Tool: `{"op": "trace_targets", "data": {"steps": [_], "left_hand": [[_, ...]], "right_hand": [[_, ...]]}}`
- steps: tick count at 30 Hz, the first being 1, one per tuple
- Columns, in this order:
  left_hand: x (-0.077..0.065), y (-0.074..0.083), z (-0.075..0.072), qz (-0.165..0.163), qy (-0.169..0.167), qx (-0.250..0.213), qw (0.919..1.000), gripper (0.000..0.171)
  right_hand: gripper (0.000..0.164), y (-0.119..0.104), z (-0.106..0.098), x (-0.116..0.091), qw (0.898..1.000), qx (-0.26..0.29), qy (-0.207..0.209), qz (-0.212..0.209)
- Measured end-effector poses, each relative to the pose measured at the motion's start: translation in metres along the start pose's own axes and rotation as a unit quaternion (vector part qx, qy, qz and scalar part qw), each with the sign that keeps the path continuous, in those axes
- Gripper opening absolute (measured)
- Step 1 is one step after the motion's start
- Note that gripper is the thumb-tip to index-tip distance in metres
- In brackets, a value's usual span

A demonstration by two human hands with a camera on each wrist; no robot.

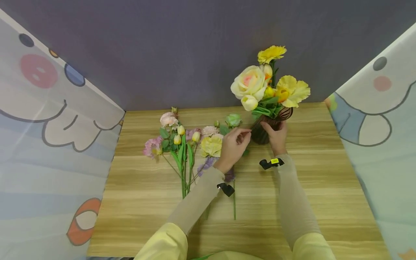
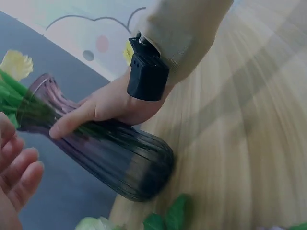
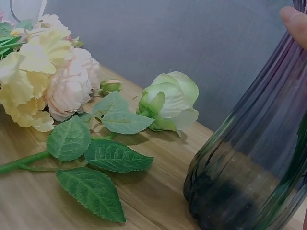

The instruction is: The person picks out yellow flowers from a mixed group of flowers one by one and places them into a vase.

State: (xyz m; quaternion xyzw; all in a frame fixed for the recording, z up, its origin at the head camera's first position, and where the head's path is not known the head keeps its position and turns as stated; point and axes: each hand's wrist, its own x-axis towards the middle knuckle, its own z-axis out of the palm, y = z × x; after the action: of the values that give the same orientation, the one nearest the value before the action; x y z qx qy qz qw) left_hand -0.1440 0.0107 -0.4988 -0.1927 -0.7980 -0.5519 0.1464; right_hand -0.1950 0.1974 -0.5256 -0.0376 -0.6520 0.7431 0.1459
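Note:
A ribbed, purple-tinted glass vase (image 1: 260, 134) leans at the back right, holding yellow and cream flowers on green stems. My right hand (image 1: 277, 137) grips it round the neck, the thumb across the near side in the left wrist view. In the right wrist view, only a fingertip (image 3: 295, 21) shows against the vase (image 3: 240, 191). My left hand (image 1: 234, 147) hovers just left of the vase, its fingers loosely bent near the neck. The left wrist view shows those fingers (image 2: 21, 179) beside the green stems, with nothing visible in them. A large cream rose (image 1: 248, 82) tops the bouquet.
Left of the vase, loose flowers lie on the wooden table (image 1: 143, 216): yellow-white tulips (image 1: 181, 130), a pink flower (image 1: 152, 147), a yellow bloom (image 1: 211, 145) and a pale green rose (image 3: 168, 100). A grey wall (image 1: 182, 54) stands behind, with printed cloth panels at both sides.

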Motion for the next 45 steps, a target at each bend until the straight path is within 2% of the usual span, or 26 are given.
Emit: {"op": "trace_targets", "data": {"steps": [5,10,14,19,24,27,33,37,45], "left_hand": [[-0.022,-0.01,-0.012,-0.034,-0.016,0.009,0.9992,0.017],[-0.04,-0.019,-0.035,-0.06,-0.008,0.042,0.9973,0.018],[-0.058,-0.027,-0.063,-0.089,0.001,0.057,0.9944,0.021],[-0.086,-0.043,-0.105,-0.108,0.028,0.076,0.9908,0.02],[-0.111,-0.054,-0.145,-0.14,0.066,0.11,0.9818,0.017],[-0.123,-0.058,-0.16,-0.163,0.085,0.121,0.9754,0.018],[-0.14,-0.061,-0.174,-0.189,0.104,0.129,0.9679,0.019],[-0.146,-0.063,-0.176,-0.192,0.108,0.152,0.9635,0.018],[-0.155,-0.064,-0.173,-0.231,0.102,0.178,0.9511,0.021]], "right_hand": [[0.062,-0.001,0.001,-0.004,1.0,-0.001,0.009,0.001],[0.063,0.002,0.005,-0.006,0.999,-0.001,0.028,-0.017],[0.065,0.016,0.005,-0.003,0.998,-0.012,0.051,-0.021],[0.068,0.028,0.005,0.001,0.996,-0.044,0.061,-0.04],[0.069,0.027,0.005,0.001,0.995,-0.057,0.067,-0.052],[0.07,0.02,0.007,-0.001,0.994,-0.065,0.073,-0.048],[0.069,-0.007,0.016,-0.013,0.994,-0.071,0.067,-0.058],[0.071,-0.009,0.018,-0.015,0.991,-0.083,0.063,-0.085],[0.077,-0.01,0.018,-0.018,0.985,-0.091,0.067,-0.13]]}}
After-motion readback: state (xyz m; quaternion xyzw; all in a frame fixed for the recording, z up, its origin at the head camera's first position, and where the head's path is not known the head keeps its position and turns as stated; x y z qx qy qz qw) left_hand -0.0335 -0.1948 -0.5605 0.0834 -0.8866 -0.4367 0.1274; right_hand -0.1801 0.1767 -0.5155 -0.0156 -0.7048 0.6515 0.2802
